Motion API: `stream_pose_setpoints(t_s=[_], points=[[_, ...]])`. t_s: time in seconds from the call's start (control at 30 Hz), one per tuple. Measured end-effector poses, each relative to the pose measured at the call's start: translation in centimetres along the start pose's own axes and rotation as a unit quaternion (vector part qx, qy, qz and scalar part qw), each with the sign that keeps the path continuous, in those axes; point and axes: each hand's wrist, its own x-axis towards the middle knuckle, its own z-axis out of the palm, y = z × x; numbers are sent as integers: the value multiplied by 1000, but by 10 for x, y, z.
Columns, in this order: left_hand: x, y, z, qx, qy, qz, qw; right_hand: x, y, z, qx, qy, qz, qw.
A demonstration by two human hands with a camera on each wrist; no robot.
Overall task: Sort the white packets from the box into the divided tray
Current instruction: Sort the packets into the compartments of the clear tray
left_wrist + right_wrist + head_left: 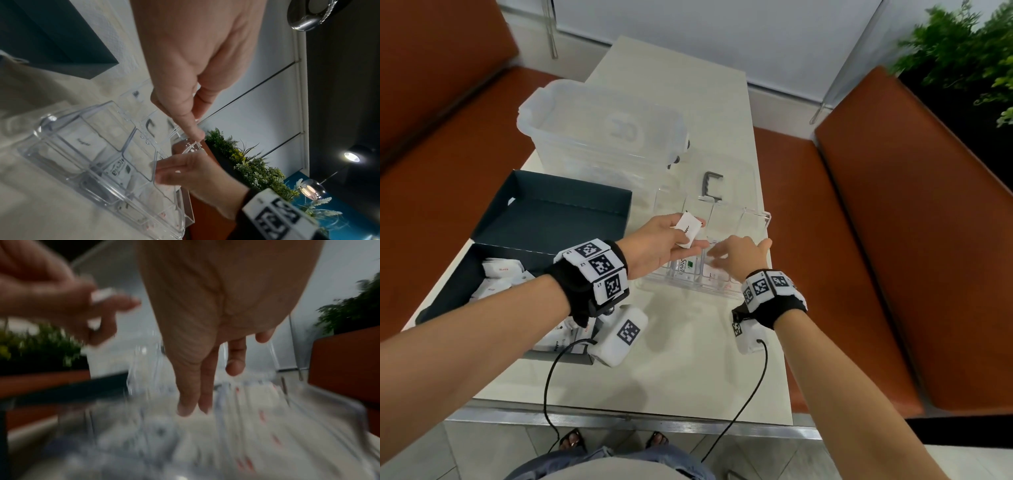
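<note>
My left hand [667, 241] hovers palm-up over the left end of the clear divided tray [756, 215] and pinches a white packet [687, 226]; the blurred right wrist view shows that packet [101, 294] between its fingers. My right hand [736, 255] reaches down into a middle tray compartment with straight fingers [193, 402] and holds nothing that I can see. The compartments hold white packets, one printed "Stevia" [683, 269] and others with red print [261, 417]. The dark box [448, 301] at the lower left holds several more white packets [500, 270].
The box's dark lid [558, 212] lies open behind it. A large clear storage bin [602, 130] stands behind the tray, with a grey handle [712, 186] beside it. Orange benches [859, 240] flank the pale table [671, 370]. Plants [962, 51] stand far right.
</note>
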Motion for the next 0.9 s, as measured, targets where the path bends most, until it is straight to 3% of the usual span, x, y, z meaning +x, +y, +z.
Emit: stream_pose_setpoints(t_s=[0.1, 0.2, 0.3, 0.4, 0.57, 0.73, 0.9], points=[[1, -1, 1, 36, 9, 14, 999, -9, 2, -28, 136, 77, -17, 988], [6, -1, 4, 69, 40, 23, 997, -23, -4, -56, 322, 140, -62, 934], [11, -4, 11, 89, 47, 26, 995, -32, -8, -69, 377, 116, -84, 915], [15, -9, 20, 92, 35, 26, 995, -33, 0, -69, 381, 97, -69, 917], [24, -13, 22, 158, 64, 17, 985, -18, 19, -59, 369, 138, -7, 919], [24, -13, 5, 207, 94, 2, 974, -6, 18, -31, 254, 79, 12, 964], [15, -16, -8, 322, 78, 38, 943, 2, -1, -2, 85, 21, 17, 996]])
